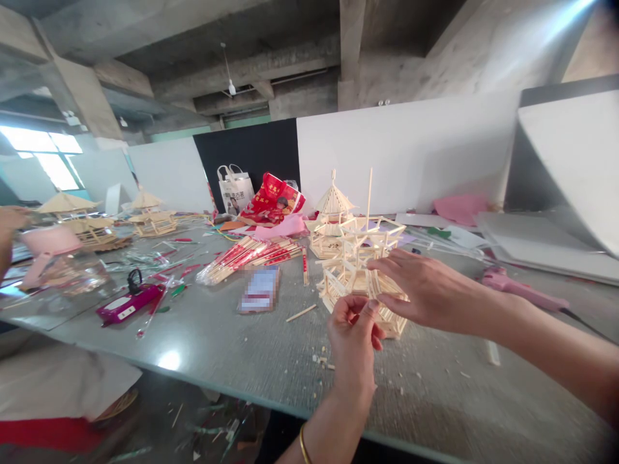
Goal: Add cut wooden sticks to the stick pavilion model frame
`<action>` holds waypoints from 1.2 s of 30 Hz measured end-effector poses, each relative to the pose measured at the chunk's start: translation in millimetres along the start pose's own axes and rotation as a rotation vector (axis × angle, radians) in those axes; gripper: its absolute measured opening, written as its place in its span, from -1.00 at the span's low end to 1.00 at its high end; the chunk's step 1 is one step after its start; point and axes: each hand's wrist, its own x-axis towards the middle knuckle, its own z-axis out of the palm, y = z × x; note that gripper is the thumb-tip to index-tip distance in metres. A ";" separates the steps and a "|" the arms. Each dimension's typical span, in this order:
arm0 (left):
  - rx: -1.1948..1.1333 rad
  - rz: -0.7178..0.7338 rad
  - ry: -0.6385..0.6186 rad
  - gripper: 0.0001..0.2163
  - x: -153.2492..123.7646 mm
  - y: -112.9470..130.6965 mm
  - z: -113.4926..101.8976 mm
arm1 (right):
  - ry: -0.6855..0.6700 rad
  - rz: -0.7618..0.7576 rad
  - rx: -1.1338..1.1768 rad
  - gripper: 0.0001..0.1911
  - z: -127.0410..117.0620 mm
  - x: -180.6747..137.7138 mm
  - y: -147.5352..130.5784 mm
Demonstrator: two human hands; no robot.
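A many-sided pavilion model of pale wooden sticks (333,290) stands on the grey table, with one thin stick (370,196) rising upright from it. At its front, my left hand (354,338) is closed, thumb and fingertips pressed together; whatever they pinch is too small or hidden to name. My right hand (423,287) reaches in from the right at the model's side. Its fingers stretch forward, thumb apart from them, and its fingertips overlap the sticks; contact is hard to tell. Behind stands another stick pavilion (333,205) with a pointed roof.
Bundled sticks in red-and-white wrapping (242,254) lie left of the model, near a phone (259,290). A purple power strip (128,304) is further left. At right rests a pink glue gun (525,289) with a cord. Another person's arm (7,235) shows at far left.
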 end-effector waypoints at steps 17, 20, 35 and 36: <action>-0.029 -0.043 0.003 -0.85 -3.5 0.2 -1.9 | -0.004 -0.023 -0.014 -0.60 0.4 -0.7 3.3; -0.050 -0.057 0.010 -0.82 -6.3 2.9 -2.7 | 0.018 -0.039 -0.012 -0.61 0.1 -3.5 4.1; -0.092 -0.064 -0.014 -0.81 -9.5 2.3 -2.5 | 0.018 0.003 -0.118 -0.58 7.8 1.0 -3.7; -0.093 -0.066 -0.014 -0.81 -9.7 2.4 -2.6 | 0.021 0.008 -0.131 -0.59 8.0 1.6 -4.6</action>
